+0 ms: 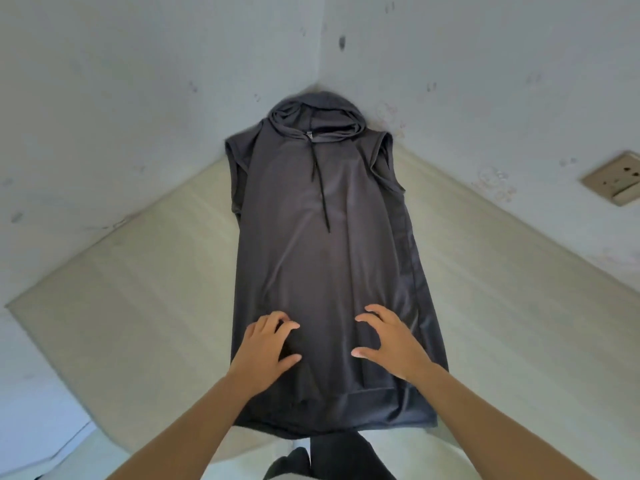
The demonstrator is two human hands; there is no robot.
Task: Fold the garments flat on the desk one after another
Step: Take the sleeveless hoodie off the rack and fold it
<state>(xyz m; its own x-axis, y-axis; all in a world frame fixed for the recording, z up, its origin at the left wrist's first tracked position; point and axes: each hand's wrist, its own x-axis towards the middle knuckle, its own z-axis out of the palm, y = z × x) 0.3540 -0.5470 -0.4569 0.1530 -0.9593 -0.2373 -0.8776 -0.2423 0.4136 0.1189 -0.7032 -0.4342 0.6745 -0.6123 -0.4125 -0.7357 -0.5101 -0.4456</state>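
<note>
Left hand (268, 344) and right hand (391, 341) lay loosely spread on the hoodie (322, 237), gripping nothing. The hem sat just behind the wrists, with bare worktop (138, 289) outside each hand.

- The left hand (266, 344) sits low in the frame, just left of centre, palm down, fingers loosely bent and spread, thumb held apart toward the right.
- The right hand (391, 341) mirrors it just right of centre, palm down, fingers loosely bent, thumb pointing left.
- The two hands are near each other, not touching.
- The bare left forearm (194, 420) enters from the bottom left, the bare right forearm (485, 417) from the bottom right, converging upward.
</note>
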